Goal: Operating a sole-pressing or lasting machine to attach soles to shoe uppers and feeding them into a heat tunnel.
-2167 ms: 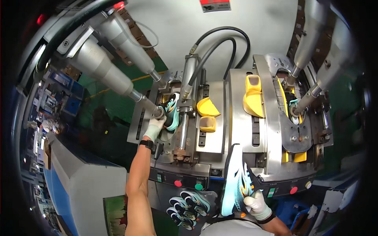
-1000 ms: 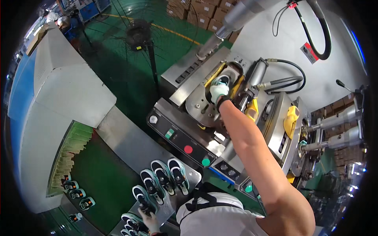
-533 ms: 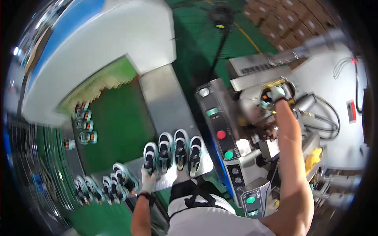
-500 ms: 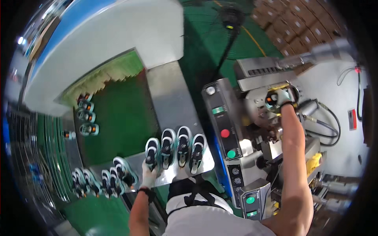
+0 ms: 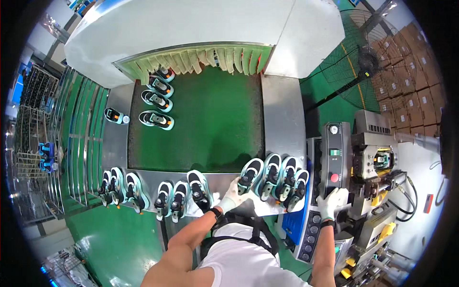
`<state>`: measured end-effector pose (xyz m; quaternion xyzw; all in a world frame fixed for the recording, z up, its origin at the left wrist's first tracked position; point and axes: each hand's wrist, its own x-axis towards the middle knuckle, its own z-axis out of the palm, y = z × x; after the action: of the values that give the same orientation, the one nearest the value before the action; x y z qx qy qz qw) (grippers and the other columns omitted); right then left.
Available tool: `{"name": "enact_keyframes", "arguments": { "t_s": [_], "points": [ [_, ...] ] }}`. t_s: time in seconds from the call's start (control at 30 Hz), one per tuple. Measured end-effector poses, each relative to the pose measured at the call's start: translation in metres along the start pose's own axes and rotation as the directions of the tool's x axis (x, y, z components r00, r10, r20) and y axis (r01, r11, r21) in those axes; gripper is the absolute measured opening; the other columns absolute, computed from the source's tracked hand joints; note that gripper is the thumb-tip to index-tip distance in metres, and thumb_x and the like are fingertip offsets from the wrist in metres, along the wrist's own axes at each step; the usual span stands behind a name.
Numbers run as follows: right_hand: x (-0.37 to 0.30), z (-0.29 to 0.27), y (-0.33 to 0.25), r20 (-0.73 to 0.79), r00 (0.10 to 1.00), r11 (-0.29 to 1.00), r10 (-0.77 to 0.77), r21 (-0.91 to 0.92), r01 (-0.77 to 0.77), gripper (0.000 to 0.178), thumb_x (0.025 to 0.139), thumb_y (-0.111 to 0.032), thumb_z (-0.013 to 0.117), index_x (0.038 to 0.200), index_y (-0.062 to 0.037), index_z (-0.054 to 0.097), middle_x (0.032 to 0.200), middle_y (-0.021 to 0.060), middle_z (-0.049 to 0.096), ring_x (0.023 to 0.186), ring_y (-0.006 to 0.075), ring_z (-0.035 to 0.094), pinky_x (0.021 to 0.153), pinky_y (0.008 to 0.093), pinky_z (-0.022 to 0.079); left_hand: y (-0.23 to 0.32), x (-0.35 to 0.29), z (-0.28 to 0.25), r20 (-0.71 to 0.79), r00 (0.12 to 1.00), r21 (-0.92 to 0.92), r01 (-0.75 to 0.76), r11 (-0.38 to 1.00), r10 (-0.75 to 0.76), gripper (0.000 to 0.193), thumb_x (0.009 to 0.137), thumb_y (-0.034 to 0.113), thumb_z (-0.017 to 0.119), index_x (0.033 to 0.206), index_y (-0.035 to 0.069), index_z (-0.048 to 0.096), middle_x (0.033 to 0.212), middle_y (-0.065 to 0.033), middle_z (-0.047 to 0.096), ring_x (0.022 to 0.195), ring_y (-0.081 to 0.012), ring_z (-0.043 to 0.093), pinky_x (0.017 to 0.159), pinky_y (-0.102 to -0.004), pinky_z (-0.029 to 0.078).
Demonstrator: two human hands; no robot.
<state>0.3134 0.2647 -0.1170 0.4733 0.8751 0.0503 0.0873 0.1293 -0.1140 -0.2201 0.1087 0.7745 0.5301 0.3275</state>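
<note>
My left hand (image 5: 233, 197), in a white glove, is closed on the heel end of a black, white and mint sneaker (image 5: 250, 173). That sneaker is the leftmost of a group at the right end of the metal ledge (image 5: 239, 181). My right hand (image 5: 331, 203), also gloved, rests on the lower end of the control panel (image 5: 333, 143), its fingers stretched out below a red button (image 5: 334, 177). Whatever lies under that palm is hidden. Beyond it, another sneaker (image 5: 382, 160) sits inside the machine's clamp frame (image 5: 368, 161), apart from both hands.
More sneakers (image 5: 199, 187) line the ledge to the left. Several stand on the green conveyor belt (image 5: 205, 129) by a fringed curtain (image 5: 191, 60). One sneaker (image 5: 114, 115) lies on the left rail. A fan (image 5: 367, 64) and stacked cartons (image 5: 406, 91) are at the far right.
My right hand has left the shoe in the machine and come back onto the control panel. My left hand stays at the same sneaker, which now leans rightward. The whole view has swung left.
</note>
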Motion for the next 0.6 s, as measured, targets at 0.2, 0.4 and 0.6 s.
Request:
{"name": "enact_keyframes", "arguments": {
  "t_s": [0.2, 0.4, 0.6],
  "points": [
    [-0.054, -0.069, -0.163, -0.057, 0.936, 0.683, -0.348, 0.669, 0.294, 0.088, 0.085, -0.010, 0.074, 0.153, 0.0052, 0.022, 0.157, 0.0254, 0.030, 0.146, 0.0343, 0.031, 0.121, 0.0395, 0.023, 0.047, 0.008, -0.088, 0.065, 0.952, -0.265, 0.306, 0.914, -0.300, 0.063, 0.079, 0.029, 0.081, 0.127, -0.002, 0.053, 0.117, -0.0140, 0.066, 0.107, -0.0209, 0.062, 0.097, -0.0342, 0.048],
    [-0.082, 0.018, -0.266, 0.155, 0.988, 0.671, -0.029, 0.735, -0.096, 0.069, 0.082, -0.026, 0.073, 0.137, 0.0011, 0.043, 0.129, 0.0264, 0.057, 0.119, 0.0397, 0.057, 0.102, 0.0420, 0.045, 0.049, 0.030, -0.130, 0.047, 0.962, -0.260, 0.273, 0.926, -0.270, 0.050, 0.082, 0.020, 0.078, 0.120, -0.002, 0.053, 0.109, -0.0119, 0.066, 0.096, -0.0208, 0.064, 0.086, -0.0352, 0.052],
    [-0.107, 0.013, -0.233, 0.429, 0.900, 0.363, 0.083, 0.828, -0.428, 0.084, 0.074, -0.047, 0.079, 0.136, 0.0015, 0.048, 0.119, 0.0218, 0.063, 0.109, 0.0295, 0.062, 0.100, 0.0385, 0.045, 0.076, 0.051, -0.135, 0.135, 0.989, -0.048, 0.064, 0.997, -0.057, 0.050, 0.084, 0.013, 0.075, 0.125, -0.004, 0.051, 0.114, -0.0136, 0.064, 0.100, -0.0206, 0.063, 0.088, -0.0352, 0.052]
  ]
}}
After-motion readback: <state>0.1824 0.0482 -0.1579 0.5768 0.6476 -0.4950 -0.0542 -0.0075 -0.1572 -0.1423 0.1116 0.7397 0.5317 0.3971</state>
